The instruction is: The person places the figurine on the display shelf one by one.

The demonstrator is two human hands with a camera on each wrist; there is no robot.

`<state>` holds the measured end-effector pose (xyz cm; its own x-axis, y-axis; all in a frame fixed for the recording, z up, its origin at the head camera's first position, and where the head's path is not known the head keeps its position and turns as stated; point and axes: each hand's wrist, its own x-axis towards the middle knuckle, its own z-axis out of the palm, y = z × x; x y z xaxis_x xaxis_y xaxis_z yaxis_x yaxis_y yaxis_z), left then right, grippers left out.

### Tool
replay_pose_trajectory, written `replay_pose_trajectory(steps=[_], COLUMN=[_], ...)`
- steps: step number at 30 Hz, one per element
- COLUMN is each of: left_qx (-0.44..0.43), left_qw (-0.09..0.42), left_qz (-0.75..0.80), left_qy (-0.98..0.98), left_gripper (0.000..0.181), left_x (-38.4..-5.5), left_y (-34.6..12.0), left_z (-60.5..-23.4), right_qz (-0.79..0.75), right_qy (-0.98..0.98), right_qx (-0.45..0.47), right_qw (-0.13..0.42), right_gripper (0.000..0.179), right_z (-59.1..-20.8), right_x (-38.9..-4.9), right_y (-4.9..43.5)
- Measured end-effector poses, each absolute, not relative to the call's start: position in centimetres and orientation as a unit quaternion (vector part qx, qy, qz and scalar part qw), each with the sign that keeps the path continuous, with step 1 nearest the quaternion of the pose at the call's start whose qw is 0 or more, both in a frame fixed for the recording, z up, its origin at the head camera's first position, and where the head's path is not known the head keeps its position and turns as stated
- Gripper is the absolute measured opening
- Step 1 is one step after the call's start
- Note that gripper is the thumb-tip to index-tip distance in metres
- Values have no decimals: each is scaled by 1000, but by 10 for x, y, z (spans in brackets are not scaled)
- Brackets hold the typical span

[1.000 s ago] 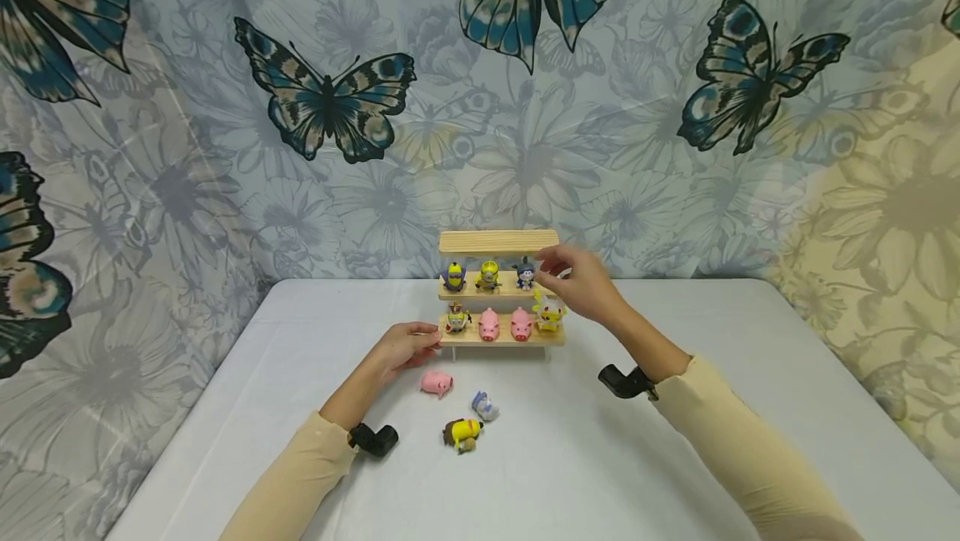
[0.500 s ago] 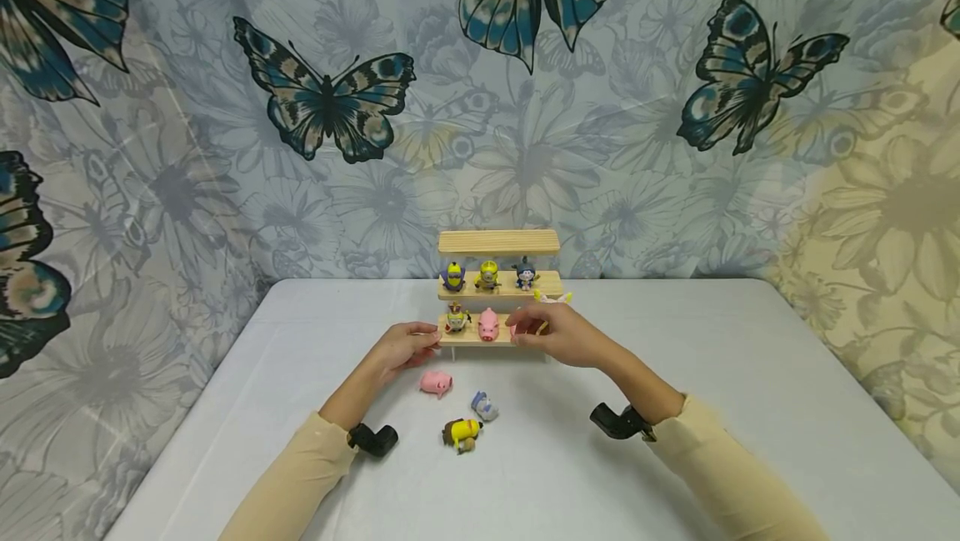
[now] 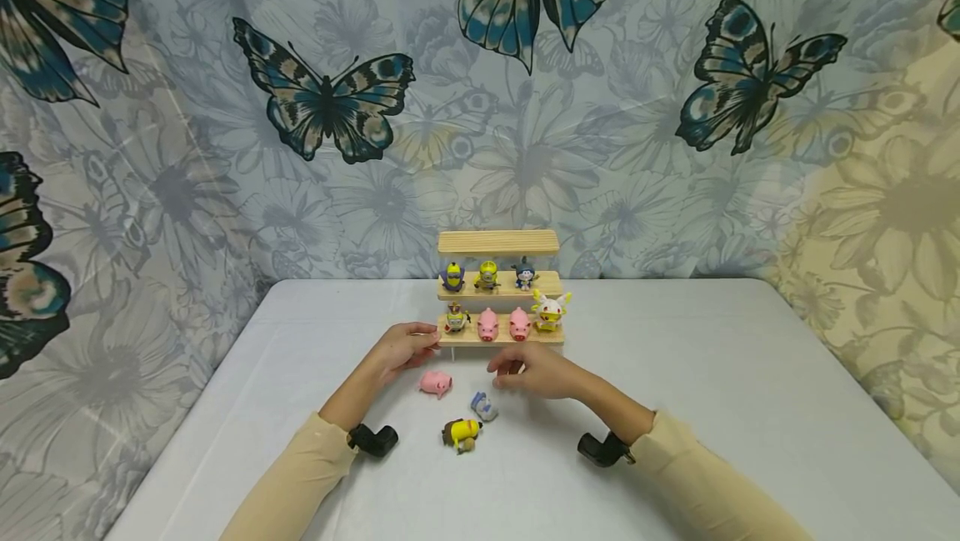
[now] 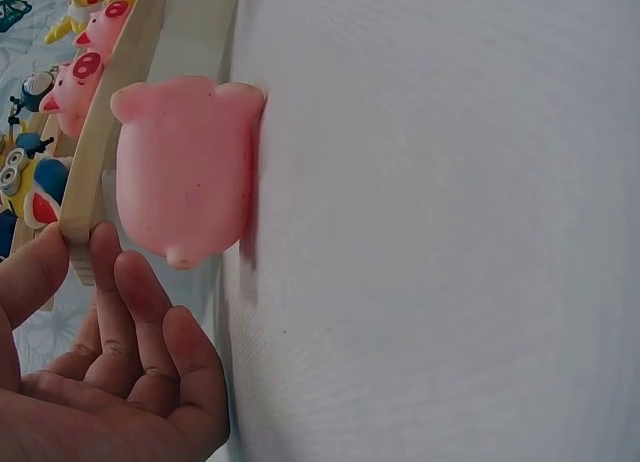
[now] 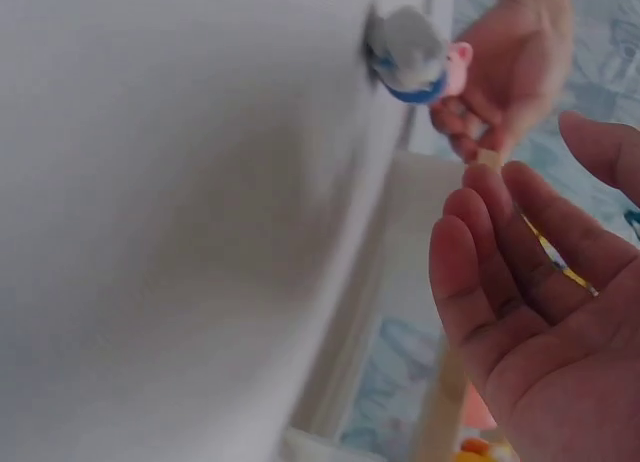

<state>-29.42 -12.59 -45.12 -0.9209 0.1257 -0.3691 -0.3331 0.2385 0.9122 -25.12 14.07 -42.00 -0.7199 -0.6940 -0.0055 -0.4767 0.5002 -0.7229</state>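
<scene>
My left hand [image 3: 405,347] pinches the left end of the bottom tier of a wooden display shelf [image 3: 498,284] between thumb and fingertips, plain in the left wrist view. Just in front of the shelf my right hand [image 3: 542,370] hovers with loosely bent fingers and nothing in them. Below its fingertips lies a small grey-and-blue figurine [image 3: 483,407] on the tablecloth. A pink pig toy [image 4: 185,172] lies on its side near my left hand. Closer to me lies a yellow-and-brown figurine [image 3: 462,434].
On the bottom tier stand a crowned minion figurine [image 3: 456,320], two pink pigs [image 3: 488,325] and a white-and-yellow horned figurine [image 3: 550,311]. The middle tier bears three small figurines [image 3: 487,275]. Behind the white table [image 3: 712,399] hangs a butterfly-patterned cloth [image 3: 525,149].
My right hand has come down from the shelf's upper right, past the bottom tier, to above the table near the grey-and-blue figurine. The left hand has kept its hold on the shelf.
</scene>
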Motion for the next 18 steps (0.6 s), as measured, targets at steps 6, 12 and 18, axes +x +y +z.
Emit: replay_pose_trajectory(steps=[6,12,18], left_qx=[-65,-65,-65], left_qw=[186,186,186], left_qz=[618,623,622], left_qy=[761,757,757], left_gripper=[38,38,39], left_x=[-291,-293,-293], left_y=[-125,-125,-126], left_z=[-447,-449,-449], right_qz=[-354,-343,-337], right_qy=[856,860,857], right_qx=[-330,-310,-303], right_qw=[181,217,244], right_gripper=[27,27,27], right_z=[-433,-438,-436], right_x=[-249,-247,-247], right_y=[132,125,120])
